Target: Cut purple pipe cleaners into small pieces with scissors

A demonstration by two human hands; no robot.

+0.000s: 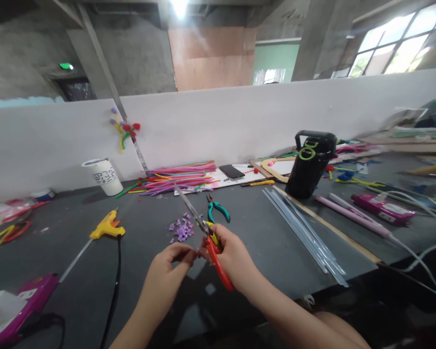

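A pair of scissors (214, 259) with red and yellow handles is in my right hand (232, 254), its blades pointing up and to the left. My left hand (169, 271) is pinched closed, its fingertips close to those of my right hand. Whatever lies between the left fingertips is too small to make out. Just beyond my hands is a small heap of purple cut pieces (183, 229) on the dark table (148, 213). To the right of the heap lie teal-handled pliers (218, 211).
A yellow glue gun (108, 226) with its black cord lies at left. Pipe cleaners (181, 178) are bundled at the back, beside a white cup (103, 177) and a phone (231, 171). Clear glue sticks (301, 232), a black bottle (308, 167) and a pink straightener (356, 215) occupy the right.
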